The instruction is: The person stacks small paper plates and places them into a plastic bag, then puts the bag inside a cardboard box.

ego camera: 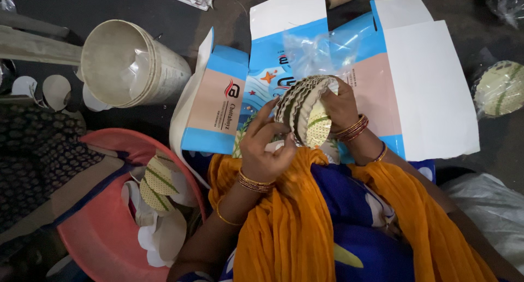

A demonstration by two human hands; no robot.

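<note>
Both hands hold a stack of round, scallop-edged paper plates [305, 110] on edge above the lap. The right hand [341, 105] has its grip clenched over the stack's far rim; the left hand [265, 145] grasps the near side, fingers spread along the edges. Just behind lies a flattened blue, pink and white cardboard box [338, 75] on the dark floor [229, 9]. At left, a red plastic basin [103, 233] holds loose paper plates beside a cream bucket [128, 64] lying on its side.

A stack of paper plates [303, 110] (scalloped rims, pale with green leaf print) is held on edge, slightly fanned, above a flattened blue-and-pink carton [338, 75].
</note>
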